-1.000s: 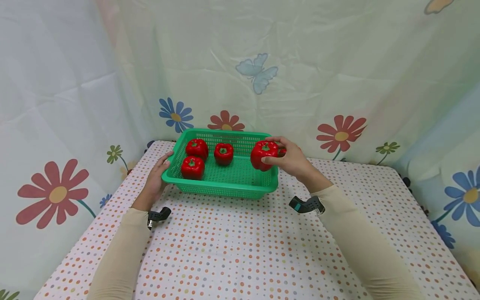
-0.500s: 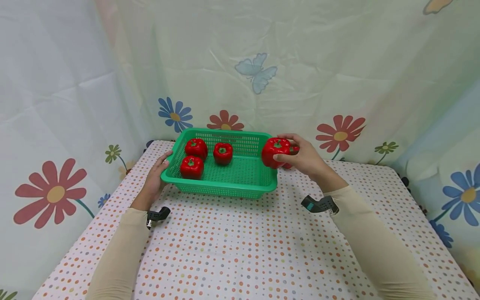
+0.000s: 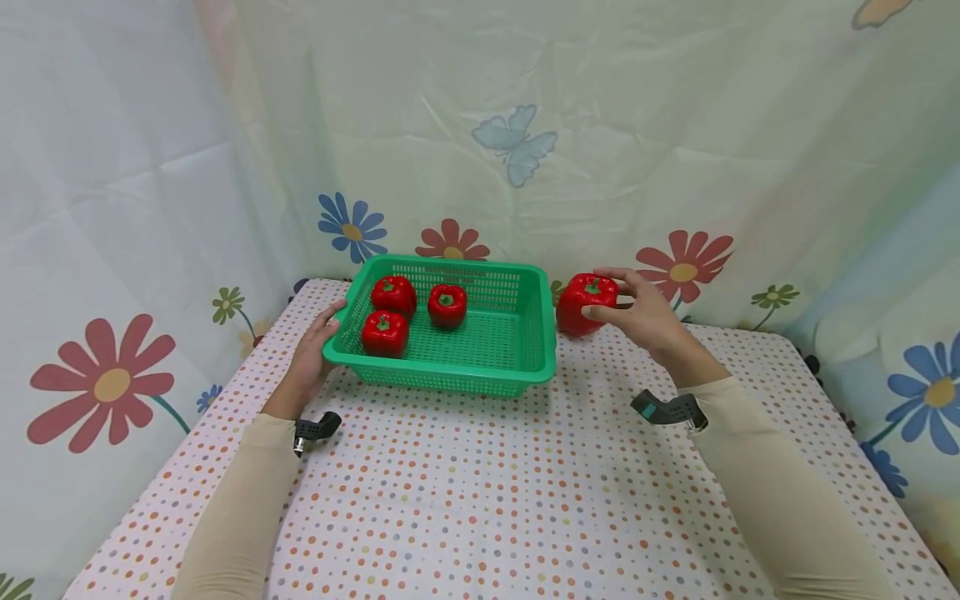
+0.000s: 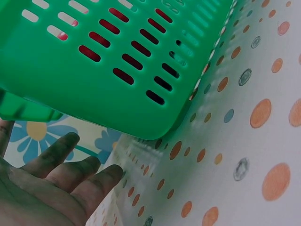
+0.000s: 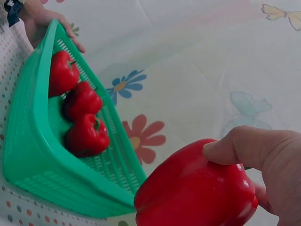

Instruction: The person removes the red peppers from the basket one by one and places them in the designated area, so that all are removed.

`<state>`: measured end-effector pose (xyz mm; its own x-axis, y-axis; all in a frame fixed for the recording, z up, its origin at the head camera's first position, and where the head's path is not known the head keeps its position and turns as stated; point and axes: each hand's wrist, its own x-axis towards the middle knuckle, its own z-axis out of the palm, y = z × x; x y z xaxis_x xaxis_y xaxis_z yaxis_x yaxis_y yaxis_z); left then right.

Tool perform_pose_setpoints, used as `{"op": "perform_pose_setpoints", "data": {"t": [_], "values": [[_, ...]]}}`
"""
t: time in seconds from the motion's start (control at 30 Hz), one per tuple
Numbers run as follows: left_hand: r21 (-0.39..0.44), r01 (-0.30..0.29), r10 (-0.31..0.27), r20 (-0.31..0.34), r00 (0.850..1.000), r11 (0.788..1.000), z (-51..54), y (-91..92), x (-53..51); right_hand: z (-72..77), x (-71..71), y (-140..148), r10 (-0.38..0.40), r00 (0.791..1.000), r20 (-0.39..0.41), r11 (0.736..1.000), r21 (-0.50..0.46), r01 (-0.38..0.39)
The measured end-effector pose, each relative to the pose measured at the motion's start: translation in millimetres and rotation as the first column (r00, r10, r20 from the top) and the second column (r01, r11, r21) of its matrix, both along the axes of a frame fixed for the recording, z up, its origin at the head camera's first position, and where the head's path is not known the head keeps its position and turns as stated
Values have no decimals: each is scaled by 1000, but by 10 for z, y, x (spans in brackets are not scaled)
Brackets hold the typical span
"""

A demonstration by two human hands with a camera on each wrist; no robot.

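In the head view, my right hand (image 3: 645, 315) grips a red bell pepper (image 3: 577, 310) just right of the green basket (image 3: 442, 374). Seen from the right wrist, the thumb of my right hand (image 5: 268, 160) lies across the top of the held pepper (image 5: 197, 188); its far side is hidden. Three red peppers stand in the left half of the basket: back left (image 3: 393, 296), front left (image 3: 385, 335) and middle (image 3: 447, 306). At the basket's left end, my left hand (image 3: 309, 358) touches the rim; its fingers (image 4: 70, 165) extend beside the wall (image 4: 94, 103).
A white dotted cloth (image 3: 465, 483) covers the table under the basket. Behind the table hangs a curtain (image 3: 600, 150) printed with flowers and a butterfly. Dark bands with small devices sit on both wrists.
My right hand has carried the gripped pepper rightwards, from over the basket's right end to outside it. A patch of red beside it earlier no longer shows separately. The left hand has stayed put.
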<state>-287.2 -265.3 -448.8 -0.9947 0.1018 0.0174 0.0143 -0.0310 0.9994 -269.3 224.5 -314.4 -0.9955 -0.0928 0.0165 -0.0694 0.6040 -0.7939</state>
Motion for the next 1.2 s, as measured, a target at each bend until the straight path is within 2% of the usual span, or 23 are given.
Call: {"op": "perform_pose_setpoints", "data": {"t": [0.4, 0.7, 0.97, 1.2], "values": [[-4, -16, 16, 3, 1000, 1000, 21, 1, 11, -140, -152, 347, -113, 994, -10, 993, -21, 113], [-6, -6, 5, -3, 1000, 1000, 22, -7, 12, -313, -309, 517, -155, 988, 12, 988, -18, 155], [-4, -10, 10, -4, 1000, 1000, 2, -13, 9, -587, -490, 598, -184, 979, 83, 983, 20, 183], [6, -7, 7, 0, 1000, 1000, 0, 11, 2, -701, -584, 664, -199, 972, 123, 979, 69, 192]]}}
